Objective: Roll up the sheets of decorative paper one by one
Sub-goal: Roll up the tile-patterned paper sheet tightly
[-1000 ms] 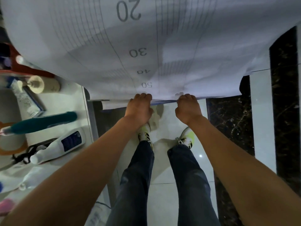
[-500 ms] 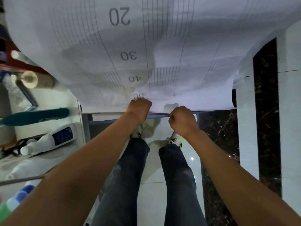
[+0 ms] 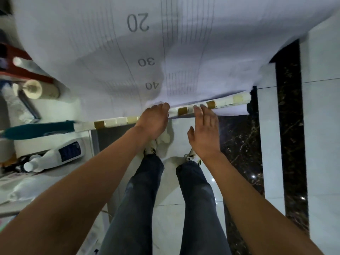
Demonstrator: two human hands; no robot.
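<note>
The floor (image 3: 322, 126) is shiny pale tile with a black marble stripe (image 3: 288, 126). A white worktop (image 3: 55, 111) stands on the left.

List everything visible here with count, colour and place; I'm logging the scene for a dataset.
Decorative paper sheet: one, white backing with grey ruled lines and numbers 20, 30, 40, spread across the top of the view.
Rolled edge: one, white, cream and brown tile pattern, along the sheet's near edge.
Teal-handled tool: one, left, beside the roll's end.
Bottle: one, white with dark blue label, lying lower left.
Beige roll: one, left, on its side.
Floor: pale tiles with a black marbled strip, right.
Legs: two, dark jeans, pale shoes, centre bottom.
Left hand: fingers curled over the rolled edge.
Right hand: fingers straight, tips on the rolled edge.
</note>
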